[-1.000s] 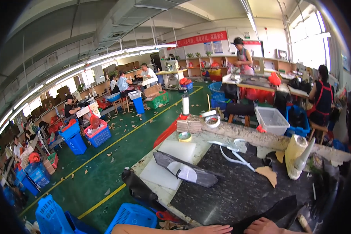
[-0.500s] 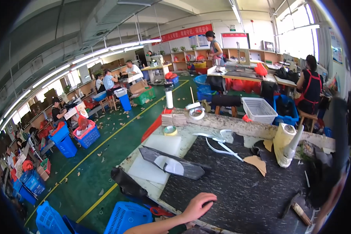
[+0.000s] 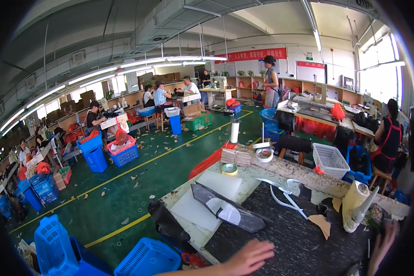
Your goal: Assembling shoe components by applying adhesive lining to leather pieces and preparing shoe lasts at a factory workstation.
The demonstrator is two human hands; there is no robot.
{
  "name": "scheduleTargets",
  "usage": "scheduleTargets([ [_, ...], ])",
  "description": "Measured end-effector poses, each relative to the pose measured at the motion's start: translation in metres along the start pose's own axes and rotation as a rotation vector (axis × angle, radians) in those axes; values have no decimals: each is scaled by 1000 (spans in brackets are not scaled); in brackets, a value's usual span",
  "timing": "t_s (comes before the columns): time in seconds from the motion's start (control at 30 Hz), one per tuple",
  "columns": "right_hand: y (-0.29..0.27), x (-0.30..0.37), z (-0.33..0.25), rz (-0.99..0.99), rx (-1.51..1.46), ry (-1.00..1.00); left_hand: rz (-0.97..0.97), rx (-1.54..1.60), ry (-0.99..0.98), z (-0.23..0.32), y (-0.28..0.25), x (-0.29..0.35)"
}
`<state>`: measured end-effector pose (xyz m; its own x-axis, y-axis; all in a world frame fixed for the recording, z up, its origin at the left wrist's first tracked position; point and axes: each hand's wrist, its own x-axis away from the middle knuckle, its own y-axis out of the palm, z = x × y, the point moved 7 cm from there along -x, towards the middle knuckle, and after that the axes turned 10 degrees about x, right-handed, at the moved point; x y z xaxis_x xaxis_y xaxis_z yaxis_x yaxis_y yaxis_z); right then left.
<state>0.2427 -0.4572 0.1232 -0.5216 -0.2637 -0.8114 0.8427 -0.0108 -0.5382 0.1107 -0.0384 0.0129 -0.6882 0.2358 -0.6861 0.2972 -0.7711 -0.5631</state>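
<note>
My left hand (image 3: 252, 255) is over the near edge of a black speckled sheet (image 3: 280, 225), fingers stretched out and holding nothing. At the right, my right hand (image 3: 385, 244) is raised near a yellow-wrapped roll (image 3: 353, 204) with a grey-white cone-shaped piece (image 3: 367, 208) against it; its fingers look apart, with nothing seen in them. A dark grey flat piece with a pale oval (image 3: 229, 211) lies partly on a white pad (image 3: 202, 200). Pale curved strips (image 3: 285, 195) and a tan scrap (image 3: 320, 224) rest on the sheet.
Rolls of tape (image 3: 229, 169) and a stack of grey strips (image 3: 236, 157) sit along the table's far side. Blue baskets (image 3: 149, 258) stand on the floor at lower left. A white crate (image 3: 330, 160) is beyond the table. Several people work at other benches.
The view has swung left, so the table and room sit further right and lower. My right hand has come into clearer sight at the right edge. My left hand's fingers have straightened.
</note>
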Motion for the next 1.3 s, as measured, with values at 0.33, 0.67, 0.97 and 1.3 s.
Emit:
scheduleTargets([
  [0.33, -5, 60, -248, -445, -844, -810, -83, -537, -274, -62, -118, -41],
  [0.67, 58, 45, -166, -187, -1415, 285, -305, -159, -82, 62, 92, 2],
  [0.97, -43, 80, -262, -568, -1141, -679, -322, 176, 6, 40, 108, 24],
  [1.3, -51, 108, -272, -536, -908, -804, -195, -70, 262, 80, 38, 30],
])
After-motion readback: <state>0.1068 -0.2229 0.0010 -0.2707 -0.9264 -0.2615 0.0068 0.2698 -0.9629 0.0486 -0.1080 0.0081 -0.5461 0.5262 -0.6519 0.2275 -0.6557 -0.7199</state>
